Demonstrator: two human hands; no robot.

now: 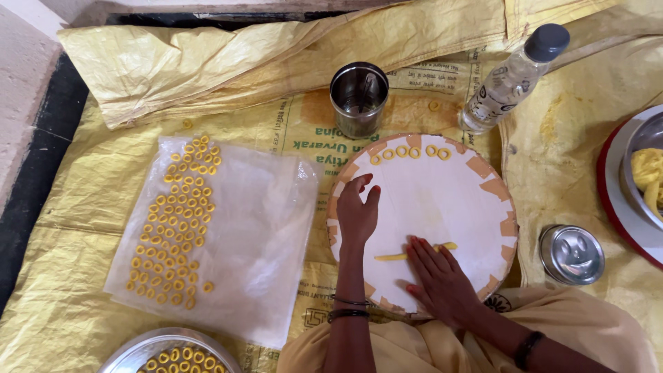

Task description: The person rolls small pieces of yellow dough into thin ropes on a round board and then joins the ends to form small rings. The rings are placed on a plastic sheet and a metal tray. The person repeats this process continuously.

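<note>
Centrally, the right hand (438, 276) lies flat with fingers spread, palm pressing on a thin yellow rope of dough (413, 253), which stretches across the middle of a round white board with tan patches of tape along its rim (476, 200); the flat palm suits rolling the strip thin. The left hand (357, 213) rests open on the board's left part, fingers extended and gripping nothing, seemingly steadying the board; dark bangles (347, 308) circle its wrist. Along the board's far edge sits a short row of small yellow dough rings (411, 152), kept out of the rolling area. Beyond the board stands an open cylindrical steel cup (358, 99), and to its right leans a clear plastic bottle with a grey cap (514, 76). Right of the board lies a small round steel lid (572, 253), and further right a steel bowl holding a lump of yellow dough (649, 173), partly out of view. Left of the board, a clear plastic sheet (255, 228) carries many yellow rings laid out in rows (176, 224), spaced apart. A steel plate with more rings (173, 354) shows at the lower edge. Everything rests on yellow woven sacking (62, 276) spread over the floor.
</note>
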